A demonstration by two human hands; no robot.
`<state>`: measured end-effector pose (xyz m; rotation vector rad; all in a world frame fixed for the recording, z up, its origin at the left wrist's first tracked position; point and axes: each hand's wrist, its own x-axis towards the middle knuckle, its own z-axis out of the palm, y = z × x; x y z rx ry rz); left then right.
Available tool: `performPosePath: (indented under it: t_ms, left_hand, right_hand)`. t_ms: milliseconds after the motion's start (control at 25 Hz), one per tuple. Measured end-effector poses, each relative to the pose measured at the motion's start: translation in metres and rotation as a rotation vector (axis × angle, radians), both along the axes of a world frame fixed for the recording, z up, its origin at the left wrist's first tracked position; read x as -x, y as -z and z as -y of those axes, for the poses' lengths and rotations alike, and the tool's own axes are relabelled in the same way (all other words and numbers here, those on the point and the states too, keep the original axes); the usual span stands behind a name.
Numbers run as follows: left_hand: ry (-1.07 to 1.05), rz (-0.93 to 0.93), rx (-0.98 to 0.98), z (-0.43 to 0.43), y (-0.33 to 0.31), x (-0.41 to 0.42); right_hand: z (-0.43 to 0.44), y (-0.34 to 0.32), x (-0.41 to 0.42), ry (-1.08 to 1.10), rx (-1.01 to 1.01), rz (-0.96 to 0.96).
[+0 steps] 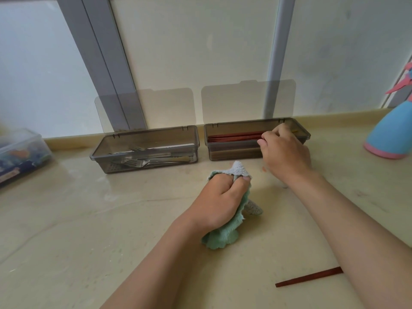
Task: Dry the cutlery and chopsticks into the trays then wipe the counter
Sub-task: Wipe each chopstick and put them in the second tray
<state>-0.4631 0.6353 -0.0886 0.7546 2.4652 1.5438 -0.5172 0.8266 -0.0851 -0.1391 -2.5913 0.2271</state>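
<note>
My left hand [219, 201] grips a bunched green and grey cloth [220, 238] just above the beige counter [89, 230]. My right hand [285, 150] reaches into the right smoky plastic tray [231, 153], its curled fingers on the near ends of the red chopsticks [234, 137] lying inside. The left tray [98, 152] holds several steel forks and other cutlery [142, 160]. One red chopstick [310, 277] lies loose on the counter at the lower right, partly hidden under my right forearm.
Both trays stand against the back ledge with their hinged lids [247, 101] up against the window. A blue and pink spray bottle [390, 134] stands at the right edge. A clear plastic box [20, 152] sits at the far left.
</note>
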Motion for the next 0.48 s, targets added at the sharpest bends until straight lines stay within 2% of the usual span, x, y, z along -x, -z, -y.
performPosePath:
  t_ms: [200, 360, 480]
  left_hand:
    - [-0.055, 0.011, -0.021, 0.003, -0.003, 0.004]
    - [-0.105, -0.03, -0.021, 0.002, -0.004, 0.003]
    - [-0.107, -0.041, -0.01, 0.0, 0.001, 0.002]
  right_hand:
    - [-0.006, -0.015, -0.012, -0.093, 0.115, 0.057]
    - [-0.005, -0.024, -0.019, -0.15, 0.123, 0.09]
    - [-0.005, -0.025, -0.028, -0.316, 0.136, 0.128]
